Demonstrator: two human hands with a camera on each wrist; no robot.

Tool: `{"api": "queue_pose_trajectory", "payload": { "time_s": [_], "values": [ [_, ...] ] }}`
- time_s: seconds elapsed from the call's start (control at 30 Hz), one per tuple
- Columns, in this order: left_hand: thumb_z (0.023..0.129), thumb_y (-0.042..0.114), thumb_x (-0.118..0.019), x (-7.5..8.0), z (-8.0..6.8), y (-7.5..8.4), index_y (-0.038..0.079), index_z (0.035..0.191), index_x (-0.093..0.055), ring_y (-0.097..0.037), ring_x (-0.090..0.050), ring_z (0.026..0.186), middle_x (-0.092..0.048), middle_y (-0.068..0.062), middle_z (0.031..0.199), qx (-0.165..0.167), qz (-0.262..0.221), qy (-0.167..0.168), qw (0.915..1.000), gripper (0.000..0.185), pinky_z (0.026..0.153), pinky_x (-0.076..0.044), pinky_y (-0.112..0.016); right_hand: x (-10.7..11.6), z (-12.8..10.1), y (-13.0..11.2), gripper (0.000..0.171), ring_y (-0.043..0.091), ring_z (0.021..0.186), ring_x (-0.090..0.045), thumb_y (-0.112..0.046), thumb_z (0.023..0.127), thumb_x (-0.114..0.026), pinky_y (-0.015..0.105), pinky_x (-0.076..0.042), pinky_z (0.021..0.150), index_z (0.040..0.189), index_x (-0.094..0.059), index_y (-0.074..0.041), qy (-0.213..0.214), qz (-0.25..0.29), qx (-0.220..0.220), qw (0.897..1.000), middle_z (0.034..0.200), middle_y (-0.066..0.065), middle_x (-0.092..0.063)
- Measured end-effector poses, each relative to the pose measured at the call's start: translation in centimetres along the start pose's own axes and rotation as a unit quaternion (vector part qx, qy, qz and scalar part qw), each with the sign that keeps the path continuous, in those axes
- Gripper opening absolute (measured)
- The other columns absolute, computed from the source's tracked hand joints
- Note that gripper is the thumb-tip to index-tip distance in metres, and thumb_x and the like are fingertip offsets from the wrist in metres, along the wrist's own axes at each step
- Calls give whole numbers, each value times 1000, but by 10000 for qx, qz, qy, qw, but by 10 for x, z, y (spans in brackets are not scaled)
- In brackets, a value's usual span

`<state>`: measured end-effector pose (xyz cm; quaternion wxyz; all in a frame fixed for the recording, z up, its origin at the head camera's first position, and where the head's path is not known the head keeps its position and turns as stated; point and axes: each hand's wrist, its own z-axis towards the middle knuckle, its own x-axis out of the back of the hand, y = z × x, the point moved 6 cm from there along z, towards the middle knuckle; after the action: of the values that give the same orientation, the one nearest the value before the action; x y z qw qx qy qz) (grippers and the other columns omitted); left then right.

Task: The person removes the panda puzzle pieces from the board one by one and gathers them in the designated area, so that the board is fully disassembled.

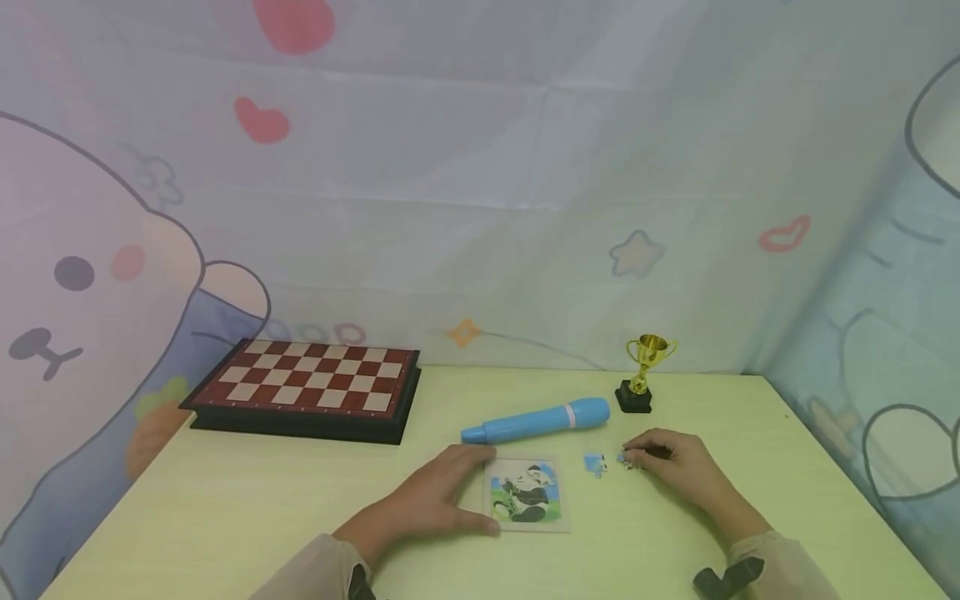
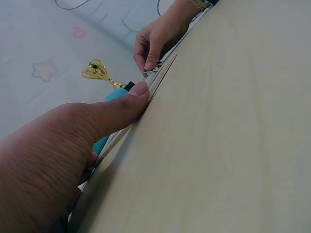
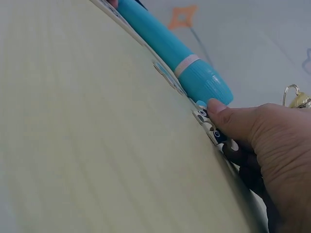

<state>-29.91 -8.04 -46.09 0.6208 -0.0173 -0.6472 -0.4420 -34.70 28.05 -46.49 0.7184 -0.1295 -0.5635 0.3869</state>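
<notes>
Left hand (image 1: 438, 500) rests flat against the left edge of the puzzle tray (image 1: 527, 493), thumb and straight fingers bracing its frame, apparently so that it does not slide on the table (image 1: 225, 517). Right hand (image 1: 678, 468) lies to the right of the tray, its curled fingertips pinching a small puzzle piece (image 1: 628, 459) low against the tabletop; a second loose piece (image 1: 595, 463) lies between hand and tray. Behind them: blue pen (image 1: 536, 421), gold trophy (image 1: 645, 371), chessboard (image 1: 303, 387) at far left
</notes>
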Motion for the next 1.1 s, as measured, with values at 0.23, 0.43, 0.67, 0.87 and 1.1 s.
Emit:
{"api": "queue_pose_trajectory", "payload": {
  "time_s": [0.23,0.43,0.67,0.87,1.1],
  "values": [
    [72,72,-75,0,1,-1,18,152,-41,-21,-36,144,-42,1,154,-36,35,24,10000,102,118,-32,-47,-2,1,0,9,6,96,-65,-38,93,-72,29,-55,84,100,-74,-32,-151,-124,54,9998,102,-17,-71],
    [73,72,-75,0,1,-1,18,152,-41,-21,-36,144,-42,1,154,-10,18,8,10000,102,118,-33,-47,-6,3,-3,8,5,92,-63,-36,93,-72,26,-54,79,100,-74,-33,-203,-214,286,9992,101,-18,-68],
    [73,73,-74,-1,0,-3,19,152,-41,-21,-35,144,-42,3,154,18,8,-9,10000,102,118,-32,-47,-8,3,-6,10,4,89,-58,-30,93,-73,25,-52,75,102,-75,-32,-155,-353,527,9979,101,-18,-67],
    [72,72,-76,-2,0,-1,18,152,-41,-22,-35,145,-42,2,154,32,-11,-33,10000,102,118,-32,-48,-8,0,-10,10,4,90,-58,-26,91,-75,26,-52,75,101,-75,-29,-153,-390,696,9967,102,-17,-67],
    [73,71,-76,-2,0,-1,19,152,-41,-22,-34,145,-41,2,155,30,32,-4,10000,101,118,-31,-48,-9,1,-14,12,6,94,-58,-20,90,-76,28,-53,79,100,-74,-26,-153,-398,817,9957,104,-14,-65]
  ]
}}
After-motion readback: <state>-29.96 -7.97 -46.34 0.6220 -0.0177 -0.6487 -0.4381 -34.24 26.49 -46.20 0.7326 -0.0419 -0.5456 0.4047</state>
